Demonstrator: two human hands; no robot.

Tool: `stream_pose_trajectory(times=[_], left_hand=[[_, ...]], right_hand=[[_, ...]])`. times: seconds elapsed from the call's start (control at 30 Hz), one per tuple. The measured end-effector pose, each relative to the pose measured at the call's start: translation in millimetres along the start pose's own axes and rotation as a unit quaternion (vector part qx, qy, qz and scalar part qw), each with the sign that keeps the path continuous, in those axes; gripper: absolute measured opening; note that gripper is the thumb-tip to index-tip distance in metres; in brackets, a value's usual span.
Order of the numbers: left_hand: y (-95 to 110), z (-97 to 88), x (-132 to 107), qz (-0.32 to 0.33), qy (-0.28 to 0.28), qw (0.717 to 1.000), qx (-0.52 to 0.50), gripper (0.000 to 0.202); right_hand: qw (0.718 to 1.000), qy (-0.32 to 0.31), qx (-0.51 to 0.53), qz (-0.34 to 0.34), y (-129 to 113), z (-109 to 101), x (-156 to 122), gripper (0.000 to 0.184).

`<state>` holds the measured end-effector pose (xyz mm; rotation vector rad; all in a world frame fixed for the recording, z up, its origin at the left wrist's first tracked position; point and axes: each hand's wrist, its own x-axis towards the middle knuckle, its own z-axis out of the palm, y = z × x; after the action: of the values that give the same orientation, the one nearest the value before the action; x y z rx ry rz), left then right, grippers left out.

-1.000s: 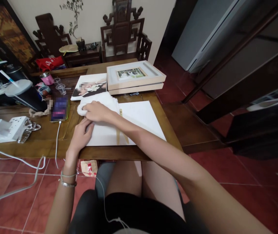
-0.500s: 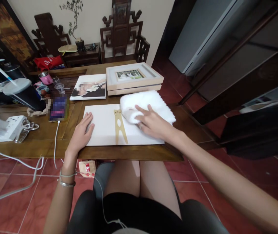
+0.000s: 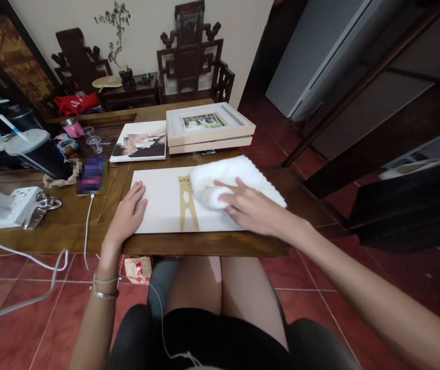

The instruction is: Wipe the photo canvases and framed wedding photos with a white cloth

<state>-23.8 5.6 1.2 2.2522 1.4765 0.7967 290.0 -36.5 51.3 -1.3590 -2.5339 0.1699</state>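
A white board [image 3: 162,205] with a tan stand piece [image 3: 186,204] on it lies face down at the near edge of the wooden table [image 3: 69,216]. My left hand [image 3: 129,213] rests flat on the board's left end, fingers spread. My right hand [image 3: 253,208] presses a fluffy white cloth [image 3: 235,177] onto the board's right half, fingers extended over it.
Two stacked light wooden picture frames [image 3: 208,128] and an unframed photo print [image 3: 139,141] lie behind the board. A phone [image 3: 92,174] on a white cable, a power strip [image 3: 7,205], cups and a dark container stand at the left. Carved chairs line the far wall.
My right hand swept the cloth from the board's left end across to its right half, uncovering the tan stand. My left hand stayed on the left end.
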Motion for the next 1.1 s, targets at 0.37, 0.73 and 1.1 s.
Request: stream_pose_trajectory(times=[0.37, 0.73, 1.1], left_hand=[[4.0, -2.9, -0.8, -0.002, 0.006, 1.0, -0.006, 0.051], [3.3, -1.9, 0.0, 0.002, 0.006, 1.0, 0.008, 0.051], [-3.1, 0.0, 0.0, 0.004, 0.008, 1.0, 0.003, 0.052]], right_hand=[[0.996, -0.042, -0.069, 0.043, 28.8, 7.1, 47.5, 0.025], [0.993, -0.09, 0.072, -0.029, -44.2, -25.7, -72.4, 0.029], [0.997, -0.019, 0.064, 0.033, 44.1, -7.8, 57.8, 0.018]])
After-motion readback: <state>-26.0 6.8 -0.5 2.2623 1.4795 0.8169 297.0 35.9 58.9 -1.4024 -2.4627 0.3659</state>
